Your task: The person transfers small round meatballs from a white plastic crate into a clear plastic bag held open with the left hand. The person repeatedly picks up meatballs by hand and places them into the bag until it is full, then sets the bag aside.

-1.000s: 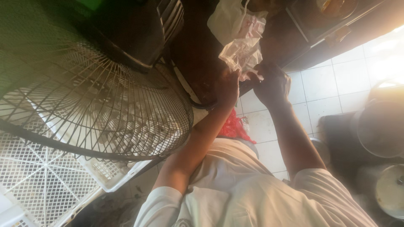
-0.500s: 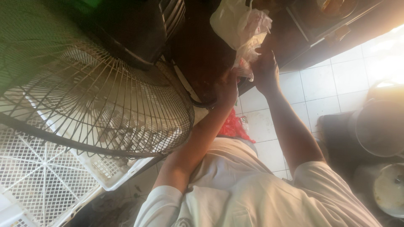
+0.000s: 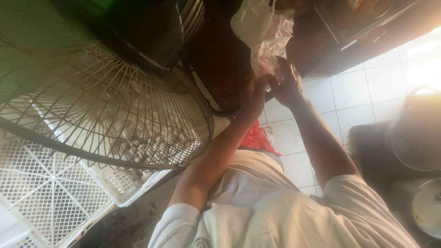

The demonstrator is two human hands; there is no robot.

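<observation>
Both of my hands were raised to a white plastic bag (image 3: 264, 32) hanging against dark wood. My left hand (image 3: 253, 98) was closed on its lower edge; my right hand (image 3: 287, 82) gripped it just beside. A wire fan guard (image 3: 115, 115) stood left, above a white lattice crate (image 3: 41, 193).

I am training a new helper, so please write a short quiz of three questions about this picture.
1. True or false: both hands touch the plastic bag.
2. What large thing fills the picture's left side? A) wire fan guard B) ladder C) window
3. What colour is the bunched thing near the left forearm?

Key:
1. True: left hand and right hand hold its lower end.
2. A, the wire fan guard.
3. Red.
</observation>
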